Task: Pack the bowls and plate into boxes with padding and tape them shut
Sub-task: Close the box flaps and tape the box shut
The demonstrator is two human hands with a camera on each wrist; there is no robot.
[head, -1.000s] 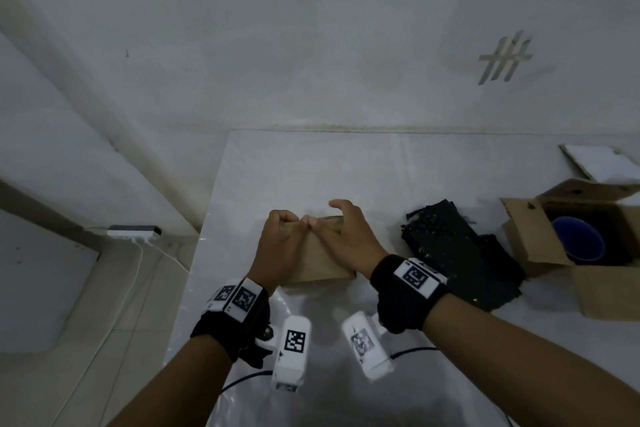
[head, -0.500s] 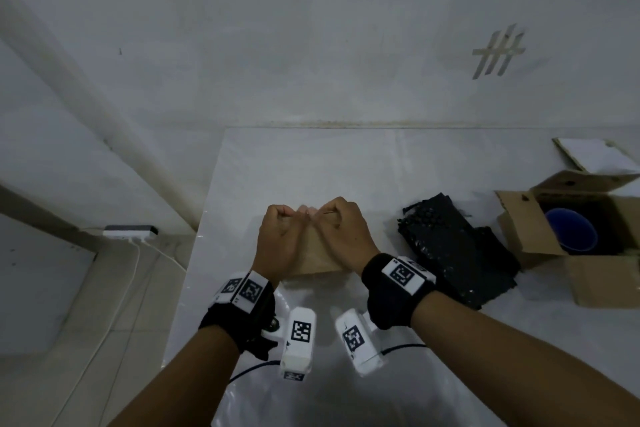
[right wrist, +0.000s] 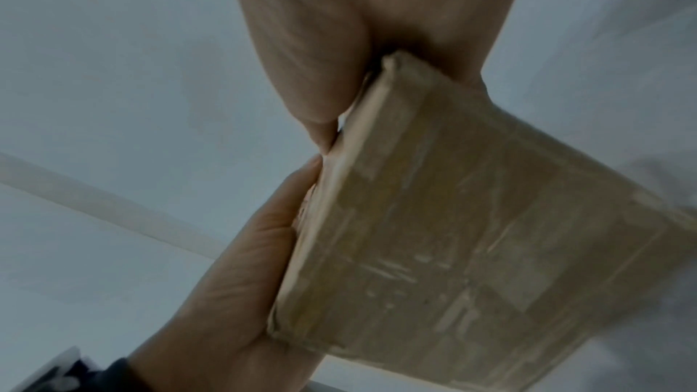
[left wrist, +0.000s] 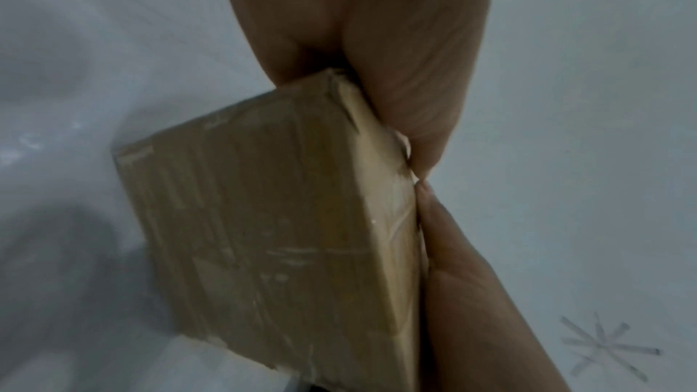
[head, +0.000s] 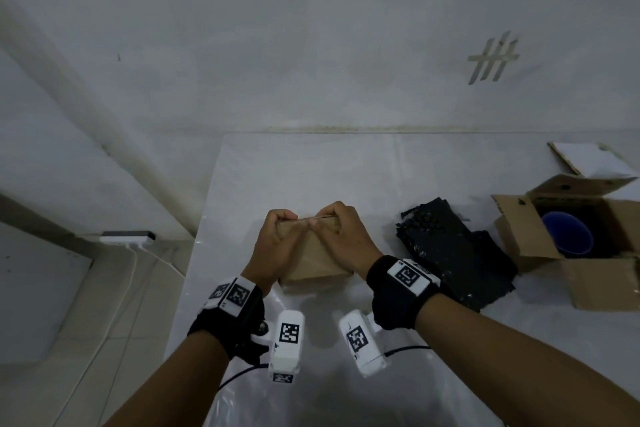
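The wall (head: 311, 28) fills the upper part of the head view and meets the far edge of the desk (head: 311, 166) in a straight seam; crossed tape strips (head: 491, 61) are stuck to it on the right. The desk's left edge runs down toward the camera, with floor (head: 69, 340) beyond it and a power strip (head: 126, 237) near the wall's foot. Between the far edge and the hands the white top lies bare, and there is a bare strip on the near side too.

At the right edge an open box (head: 568, 267) stands with its flaps up, a blue bowl (head: 566, 234) inside it. A flat white card (head: 588, 158) lies behind it. Just left of that box, a sheet of black padding (head: 453, 253) is spread flat, its near corner reaching under the right wrist.

The small box (head: 313, 253) sits near the desk's left edge, well apart from the open box, its sides covered in tape. The left hand (head: 277, 246) and right hand (head: 341, 239) meet over its far top edge, fingers curled over that rim and thumbs pressed to the top. From the left wrist view the left hand (left wrist: 358, 40) clamps one corner of the box (left wrist: 271, 234), and the two thumb tips touch along the edge. The right wrist view shows the same from the other side: the right hand (right wrist: 377, 26) gripping a corner of the box (right wrist: 471, 249).
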